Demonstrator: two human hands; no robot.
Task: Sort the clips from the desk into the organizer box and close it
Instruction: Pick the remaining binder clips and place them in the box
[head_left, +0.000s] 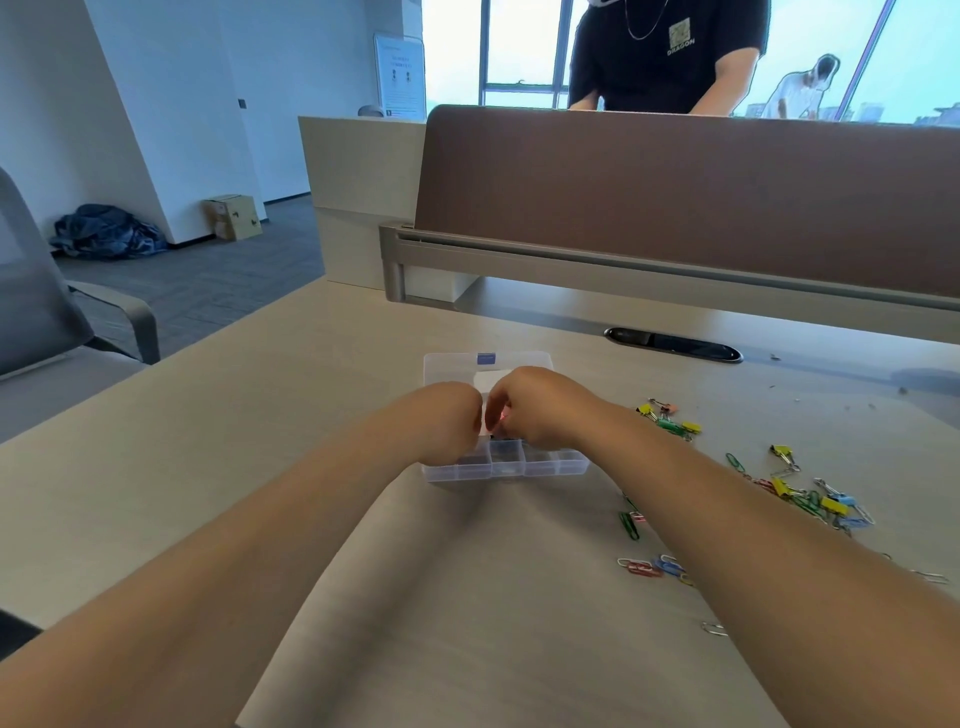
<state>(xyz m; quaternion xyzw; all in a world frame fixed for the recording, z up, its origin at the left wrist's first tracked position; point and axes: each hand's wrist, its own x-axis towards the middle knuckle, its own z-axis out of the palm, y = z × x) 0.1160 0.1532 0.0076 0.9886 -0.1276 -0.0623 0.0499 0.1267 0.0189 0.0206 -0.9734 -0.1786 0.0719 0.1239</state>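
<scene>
Forearms meeting over clear plastic compartmented organizer box (506, 462) on beige desk (260, 441), lid (452, 366) open at box's far side. Left hand (449, 423) and right hand (540, 410) knuckle-to-knuckle above box's middle compartments, fingers curled inward, hold cannot tell. Loose coloured paper and binder clips (782, 487) scattered right of box, nearer right hand

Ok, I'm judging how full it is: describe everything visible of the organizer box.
The organizer box is clear plastic, low, rectangular, divided into small compartments; some near ones hold dark items. Its lid lies open behind, a blue tab at its far edge. It sits on the desk, left of the scattered clips. The left hand and right hand cover its middle.
</scene>
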